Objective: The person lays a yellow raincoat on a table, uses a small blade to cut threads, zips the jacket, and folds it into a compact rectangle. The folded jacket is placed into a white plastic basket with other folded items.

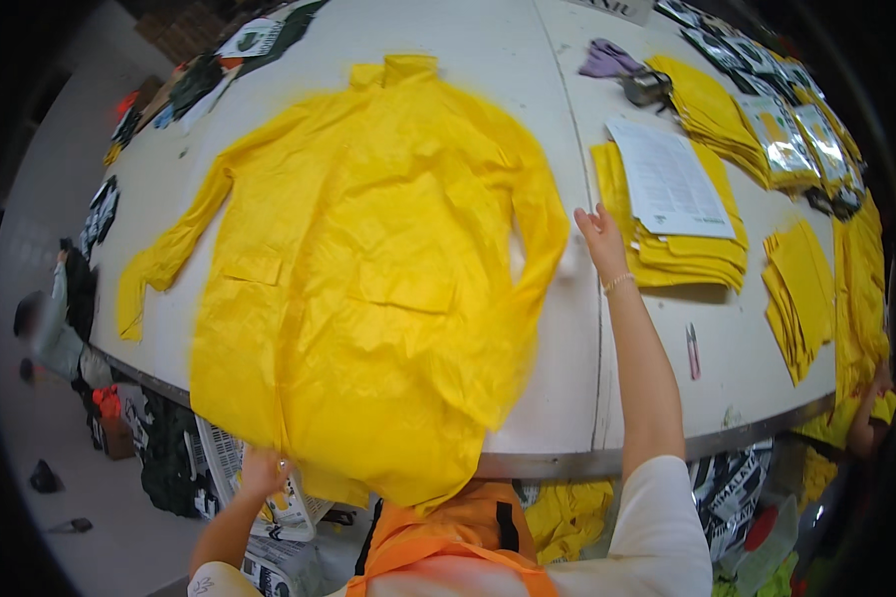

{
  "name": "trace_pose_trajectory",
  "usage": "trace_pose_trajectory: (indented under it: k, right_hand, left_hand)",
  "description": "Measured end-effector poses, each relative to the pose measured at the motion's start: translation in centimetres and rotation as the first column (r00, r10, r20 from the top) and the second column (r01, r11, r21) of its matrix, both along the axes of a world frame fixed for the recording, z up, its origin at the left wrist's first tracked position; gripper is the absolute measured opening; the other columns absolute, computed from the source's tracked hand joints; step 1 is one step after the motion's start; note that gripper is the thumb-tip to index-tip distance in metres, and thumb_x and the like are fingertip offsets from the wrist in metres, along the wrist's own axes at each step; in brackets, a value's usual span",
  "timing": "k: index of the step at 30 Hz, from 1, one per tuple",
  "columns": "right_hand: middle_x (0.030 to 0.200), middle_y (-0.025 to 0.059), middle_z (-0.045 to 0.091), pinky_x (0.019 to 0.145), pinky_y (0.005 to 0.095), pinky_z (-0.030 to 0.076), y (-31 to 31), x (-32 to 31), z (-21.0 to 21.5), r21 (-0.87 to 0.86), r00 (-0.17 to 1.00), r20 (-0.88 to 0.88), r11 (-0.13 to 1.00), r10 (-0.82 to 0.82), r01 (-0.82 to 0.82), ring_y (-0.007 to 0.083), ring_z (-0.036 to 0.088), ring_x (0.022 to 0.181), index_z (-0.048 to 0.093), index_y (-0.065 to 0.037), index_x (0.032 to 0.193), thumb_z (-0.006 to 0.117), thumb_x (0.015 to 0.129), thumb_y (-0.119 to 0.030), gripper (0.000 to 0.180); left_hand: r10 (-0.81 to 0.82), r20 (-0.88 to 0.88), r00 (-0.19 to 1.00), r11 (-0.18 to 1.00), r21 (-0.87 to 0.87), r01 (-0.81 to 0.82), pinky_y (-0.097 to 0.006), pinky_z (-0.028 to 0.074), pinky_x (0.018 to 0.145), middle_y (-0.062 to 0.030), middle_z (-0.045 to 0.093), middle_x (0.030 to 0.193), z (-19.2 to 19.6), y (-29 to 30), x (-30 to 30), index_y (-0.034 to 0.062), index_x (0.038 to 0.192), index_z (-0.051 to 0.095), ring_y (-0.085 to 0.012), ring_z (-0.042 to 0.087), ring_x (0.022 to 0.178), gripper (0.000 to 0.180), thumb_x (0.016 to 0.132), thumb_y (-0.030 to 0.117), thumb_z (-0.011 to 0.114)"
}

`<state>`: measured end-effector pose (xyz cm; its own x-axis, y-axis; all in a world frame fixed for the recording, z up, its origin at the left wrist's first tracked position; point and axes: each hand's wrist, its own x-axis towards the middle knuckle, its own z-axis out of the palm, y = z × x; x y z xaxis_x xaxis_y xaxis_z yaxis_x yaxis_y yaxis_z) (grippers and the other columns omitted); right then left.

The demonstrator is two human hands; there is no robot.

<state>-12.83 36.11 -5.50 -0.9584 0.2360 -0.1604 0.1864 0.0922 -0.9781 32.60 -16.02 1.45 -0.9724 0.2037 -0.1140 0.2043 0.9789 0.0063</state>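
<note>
A yellow raincoat (358, 259) lies spread out on the white table, collar at the far side and hem hanging over the near edge. Its left-hand sleeve bends out to the side. At the hem, my left hand (264, 473) is closed on the coat's lower edge, its fingertips partly hidden. My right hand (602, 244) is held over the table between the coat's right-hand sleeve and a stack of folded yellow garments (687, 261). Its fingers are apart and nothing shows in them. Printed white sheets (667, 179) rest on that stack.
Small snips (693, 350) lie right of my right forearm. Folded yellow pieces (801, 294) and silvery packets (782, 139) are farther right. A purple cloth (609, 60) and a tape dispenser-like object (647, 88) sit at the back. Other people are at the left and right edges.
</note>
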Motion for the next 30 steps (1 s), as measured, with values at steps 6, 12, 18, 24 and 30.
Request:
trace_pose_trajectory:
  k: [6, 12, 18, 24, 30]
  right_hand:
    - [0.123, 0.0188, 0.052, 0.095, 0.0362, 0.042, -16.0, 7.0, 1.8, 0.223, 0.692, -0.245, 0.735, 0.678, -0.641, 0.0282, 0.051, 0.113, 0.042, -0.004, 0.131, 0.058, 0.081, -0.021, 0.055]
    - [0.093, 0.0096, 0.063, 0.067, 0.0278, 0.051, -18.7, 18.7, 8.9, -0.441, 0.516, -0.104, 0.425, 0.85, -0.79, 0.0158, 0.061, 0.079, 0.054, 0.001, 0.12, 0.054, 0.09, -0.024, 0.039]
    - [0.095, 0.0071, 0.063, 0.066, 0.0304, 0.051, -22.2, 20.3, -0.5, -0.332, 0.892, 0.058, 0.851, 0.449, -0.407, 0.0169, 0.062, 0.08, 0.055, -0.005, 0.118, 0.049, 0.094, -0.026, 0.033]
    - [0.098, 0.0093, 0.062, 0.069, 0.0318, 0.05, -20.2, 32.2, -0.3, -0.08, 0.987, 0.117, 0.991, 0.112, -0.103, 0.0199, 0.061, 0.084, 0.053, -0.005, 0.12, 0.051, 0.092, -0.028, 0.036]
    - [0.101, 0.0116, 0.061, 0.073, 0.0333, 0.049, -6.6, 52.6, 7.9, 0.309, 0.91, 0.086, 0.879, -0.405, 0.362, 0.0229, 0.06, 0.088, 0.051, -0.004, 0.121, 0.053, 0.09, -0.03, 0.041]
  left_hand:
    - [0.491, 0.264, 0.83, 0.323, 0.83, -0.455, -0.034, 0.041, 0.089, -0.0208, 0.058, 0.109, 2.9, 10.4, -24.7, -0.0006, 0.125, 0.041, -0.0289, 0.055, 0.104, 0.059, 0.084, 0.037, 0.06]
    - [0.359, 0.481, 0.8, 0.238, 0.781, -0.577, -0.032, 0.047, 0.081, -0.0164, 0.062, 0.104, 11.3, 15.4, -28.5, -0.007, 0.117, 0.05, -0.0242, 0.06, 0.095, 0.048, 0.075, 0.016, 0.061]
    - [-0.265, 0.216, 0.94, 0.183, 0.968, -0.171, -0.031, 0.044, 0.057, -0.007, 0.06, 0.077, 23.2, 15.0, -13.6, 0.0004, 0.098, 0.06, -0.0159, 0.055, 0.065, 0.024, 0.077, 0.012, 0.059]
    - [-0.908, -0.313, 0.279, -0.337, 0.94, -0.043, -0.037, 0.041, 0.047, -0.0192, 0.052, 0.065, 26.6, 9.2, -6.1, -0.0083, 0.079, 0.056, -0.0329, 0.053, 0.056, 0.025, 0.084, 0.016, 0.053]
    - [-0.915, -0.402, -0.027, -0.398, 0.912, -0.098, -0.036, 0.035, 0.041, -0.0157, 0.041, 0.056, 26.6, 5.2, -2.2, -0.0063, 0.061, 0.047, -0.0305, 0.045, 0.047, 0.031, 0.084, 0.013, 0.058]
